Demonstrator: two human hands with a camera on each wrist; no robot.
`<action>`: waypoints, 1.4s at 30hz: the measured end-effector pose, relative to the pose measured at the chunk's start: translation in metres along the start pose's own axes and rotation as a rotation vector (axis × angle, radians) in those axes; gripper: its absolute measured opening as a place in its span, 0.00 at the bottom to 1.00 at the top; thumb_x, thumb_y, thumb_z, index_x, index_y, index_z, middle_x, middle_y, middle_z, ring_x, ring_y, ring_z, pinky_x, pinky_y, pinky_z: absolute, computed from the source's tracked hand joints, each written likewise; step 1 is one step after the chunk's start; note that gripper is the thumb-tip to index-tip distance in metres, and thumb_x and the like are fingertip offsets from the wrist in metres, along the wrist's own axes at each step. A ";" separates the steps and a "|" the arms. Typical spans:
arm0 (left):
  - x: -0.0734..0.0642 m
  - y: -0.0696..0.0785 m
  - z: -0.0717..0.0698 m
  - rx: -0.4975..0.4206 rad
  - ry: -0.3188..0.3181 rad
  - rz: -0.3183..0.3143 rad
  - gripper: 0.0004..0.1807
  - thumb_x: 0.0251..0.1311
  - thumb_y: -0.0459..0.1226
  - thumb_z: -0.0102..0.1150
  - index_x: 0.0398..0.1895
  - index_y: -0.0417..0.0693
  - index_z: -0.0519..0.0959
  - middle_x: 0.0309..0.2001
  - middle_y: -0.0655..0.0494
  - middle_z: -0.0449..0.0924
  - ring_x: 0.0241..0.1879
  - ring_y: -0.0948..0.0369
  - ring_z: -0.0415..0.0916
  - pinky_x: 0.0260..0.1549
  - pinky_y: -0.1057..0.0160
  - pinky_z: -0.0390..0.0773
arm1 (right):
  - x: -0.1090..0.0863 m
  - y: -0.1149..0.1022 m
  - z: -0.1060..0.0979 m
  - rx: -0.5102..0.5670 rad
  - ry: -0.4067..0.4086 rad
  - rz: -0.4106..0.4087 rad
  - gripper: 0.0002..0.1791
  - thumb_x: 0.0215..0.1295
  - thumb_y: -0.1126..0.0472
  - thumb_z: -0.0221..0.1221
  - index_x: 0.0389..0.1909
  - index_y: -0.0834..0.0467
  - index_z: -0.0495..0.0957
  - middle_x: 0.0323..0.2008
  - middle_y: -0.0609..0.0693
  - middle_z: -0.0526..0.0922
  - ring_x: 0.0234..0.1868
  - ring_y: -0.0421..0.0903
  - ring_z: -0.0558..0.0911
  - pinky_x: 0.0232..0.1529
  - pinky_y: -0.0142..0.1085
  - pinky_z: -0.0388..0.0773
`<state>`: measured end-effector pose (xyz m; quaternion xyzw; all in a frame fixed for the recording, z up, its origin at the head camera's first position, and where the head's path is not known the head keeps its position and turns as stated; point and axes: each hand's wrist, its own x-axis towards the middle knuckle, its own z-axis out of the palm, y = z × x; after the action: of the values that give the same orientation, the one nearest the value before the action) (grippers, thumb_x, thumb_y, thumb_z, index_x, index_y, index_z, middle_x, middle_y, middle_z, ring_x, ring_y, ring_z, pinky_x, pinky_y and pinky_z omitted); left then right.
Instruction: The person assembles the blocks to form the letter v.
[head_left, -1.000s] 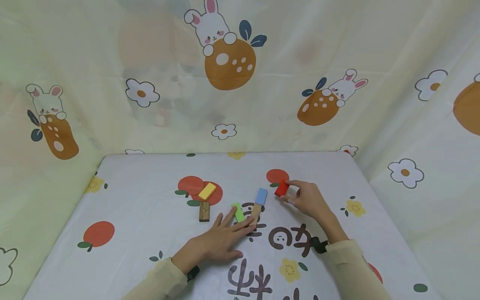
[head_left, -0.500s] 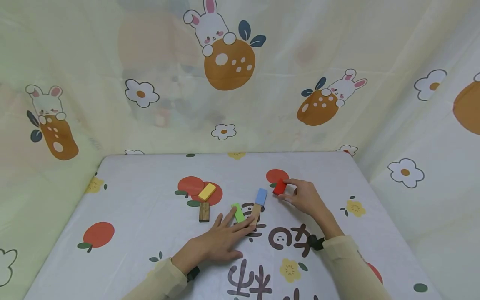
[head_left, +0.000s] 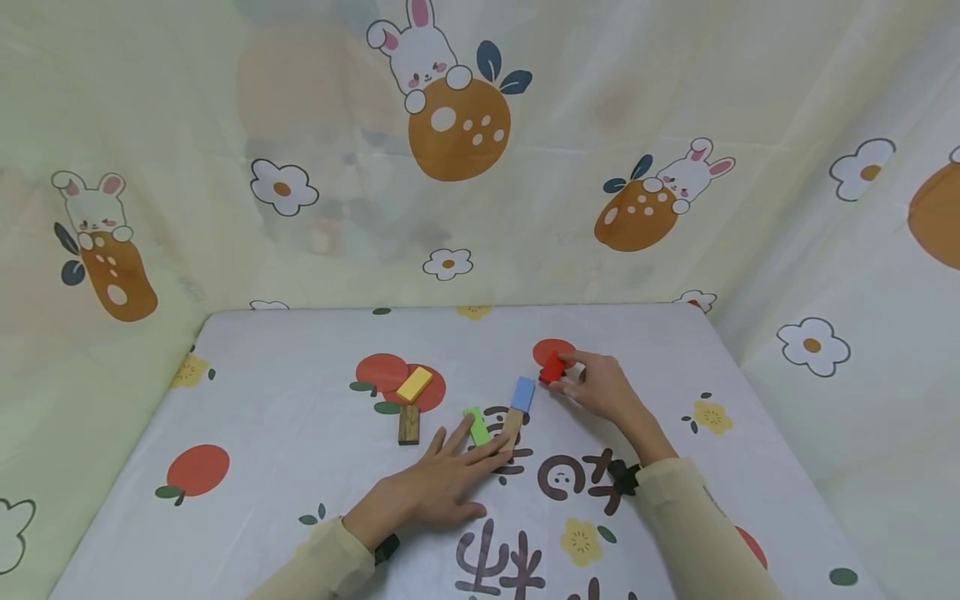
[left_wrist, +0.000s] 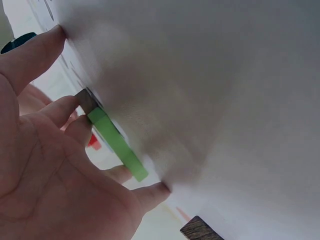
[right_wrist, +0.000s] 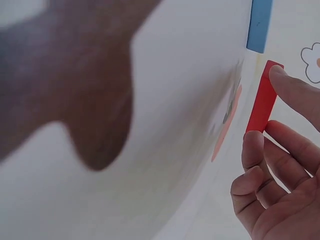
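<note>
My right hand (head_left: 609,392) pinches a red block (head_left: 552,367) by its two ends between thumb and fingers, just right of a blue block (head_left: 522,394). In the right wrist view a small gap separates the red block (right_wrist: 262,100) from the blue block (right_wrist: 260,27). My left hand (head_left: 431,490) lies spread with straight fingers over a green block (head_left: 477,427) and the near end of a light wooden block (head_left: 512,422). The wooden block lines up end to end with the blue one. In the left wrist view, fingers touch the green block (left_wrist: 117,142).
Left of the left hand's fingertips lies a dark brown wooden block (head_left: 408,425), with a yellow block (head_left: 415,383) slanting just beyond it. A white patterned cloth (head_left: 285,400) covers the table, and a curtain (head_left: 337,233) hangs behind its far edge.
My right hand has moved a little left and away from me, carrying the red block closer to the blue block. The left hand stays still.
</note>
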<state>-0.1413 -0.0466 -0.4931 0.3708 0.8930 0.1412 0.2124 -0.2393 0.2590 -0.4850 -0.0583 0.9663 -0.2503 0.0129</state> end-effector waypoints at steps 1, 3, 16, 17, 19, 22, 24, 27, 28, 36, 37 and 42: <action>0.000 0.000 0.000 0.000 0.000 0.001 0.46 0.70 0.53 0.64 0.86 0.75 0.51 0.88 0.74 0.38 0.88 0.45 0.26 0.82 0.30 0.45 | 0.002 -0.001 0.000 -0.006 0.001 -0.001 0.32 0.64 0.53 0.74 0.65 0.63 0.81 0.42 0.59 0.88 0.32 0.48 0.77 0.30 0.34 0.72; 0.000 0.000 0.000 -0.002 0.000 0.002 0.46 0.71 0.53 0.64 0.86 0.75 0.51 0.88 0.74 0.38 0.88 0.45 0.26 0.82 0.30 0.45 | 0.005 -0.003 0.002 -0.018 0.001 -0.014 0.32 0.63 0.53 0.74 0.66 0.63 0.81 0.47 0.60 0.89 0.33 0.49 0.77 0.32 0.34 0.73; 0.002 -0.002 0.002 0.008 0.003 0.008 0.46 0.71 0.53 0.64 0.86 0.75 0.51 0.88 0.74 0.38 0.88 0.45 0.26 0.82 0.29 0.46 | 0.014 -0.015 0.009 -0.029 -0.025 -0.054 0.33 0.65 0.54 0.73 0.69 0.61 0.79 0.61 0.64 0.86 0.53 0.59 0.82 0.62 0.57 0.82; 0.002 -0.002 0.002 0.008 0.002 0.007 0.46 0.71 0.53 0.64 0.86 0.75 0.50 0.88 0.74 0.38 0.88 0.45 0.26 0.82 0.29 0.45 | 0.015 -0.015 0.010 -0.028 -0.027 -0.057 0.33 0.66 0.54 0.73 0.69 0.61 0.78 0.62 0.64 0.86 0.55 0.60 0.82 0.64 0.59 0.81; 0.002 -0.002 0.002 0.009 0.002 0.005 0.46 0.71 0.53 0.64 0.86 0.75 0.50 0.88 0.74 0.38 0.88 0.45 0.26 0.82 0.29 0.45 | 0.016 -0.016 0.010 -0.020 -0.029 -0.057 0.33 0.66 0.55 0.73 0.69 0.60 0.78 0.63 0.64 0.85 0.58 0.61 0.82 0.66 0.59 0.80; 0.002 -0.002 0.002 0.007 0.002 0.000 0.46 0.70 0.53 0.64 0.86 0.76 0.50 0.88 0.75 0.38 0.88 0.45 0.26 0.82 0.30 0.45 | 0.018 -0.017 0.012 -0.012 -0.030 -0.056 0.32 0.66 0.55 0.73 0.69 0.60 0.79 0.64 0.63 0.84 0.60 0.62 0.82 0.68 0.60 0.79; 0.002 -0.002 0.002 0.006 0.001 -0.002 0.46 0.70 0.53 0.64 0.86 0.76 0.50 0.88 0.75 0.38 0.88 0.45 0.26 0.82 0.30 0.45 | 0.019 -0.018 0.013 -0.008 -0.029 -0.060 0.32 0.65 0.56 0.73 0.69 0.60 0.79 0.64 0.63 0.85 0.60 0.62 0.82 0.68 0.60 0.79; 0.002 -0.001 0.002 0.004 -0.001 -0.005 0.46 0.70 0.53 0.64 0.86 0.76 0.50 0.88 0.75 0.38 0.88 0.45 0.26 0.82 0.30 0.45 | 0.019 -0.019 0.014 -0.006 -0.024 -0.069 0.31 0.65 0.57 0.73 0.68 0.61 0.79 0.63 0.62 0.86 0.59 0.61 0.83 0.66 0.58 0.81; 0.002 -0.001 0.002 0.006 -0.002 -0.004 0.46 0.70 0.53 0.64 0.86 0.76 0.50 0.88 0.75 0.38 0.88 0.45 0.26 0.82 0.30 0.45 | 0.020 -0.018 0.015 -0.006 -0.024 -0.072 0.31 0.65 0.57 0.73 0.68 0.61 0.79 0.63 0.62 0.86 0.58 0.61 0.83 0.65 0.58 0.81; 0.001 -0.001 0.001 0.014 0.001 0.003 0.46 0.71 0.53 0.64 0.86 0.74 0.51 0.88 0.74 0.39 0.88 0.45 0.27 0.82 0.30 0.46 | 0.021 -0.017 0.018 -0.009 -0.039 -0.055 0.32 0.66 0.56 0.73 0.69 0.60 0.79 0.64 0.62 0.85 0.63 0.63 0.81 0.68 0.60 0.79; 0.001 -0.001 0.001 0.013 0.002 0.004 0.46 0.71 0.53 0.64 0.86 0.74 0.51 0.88 0.74 0.39 0.88 0.45 0.27 0.82 0.30 0.46 | 0.021 -0.017 0.018 -0.008 -0.042 -0.051 0.32 0.66 0.56 0.72 0.69 0.60 0.79 0.64 0.62 0.85 0.64 0.63 0.81 0.68 0.60 0.79; 0.000 -0.001 0.001 0.011 0.004 0.008 0.46 0.71 0.53 0.63 0.86 0.74 0.51 0.88 0.74 0.39 0.88 0.45 0.27 0.82 0.30 0.46 | 0.021 -0.018 0.018 -0.006 -0.055 -0.051 0.32 0.66 0.56 0.72 0.69 0.60 0.78 0.65 0.62 0.84 0.65 0.63 0.80 0.69 0.60 0.78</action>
<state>-0.1420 -0.0470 -0.4942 0.3754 0.8926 0.1377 0.2080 -0.2578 0.2328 -0.4917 -0.0900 0.9646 -0.2457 0.0328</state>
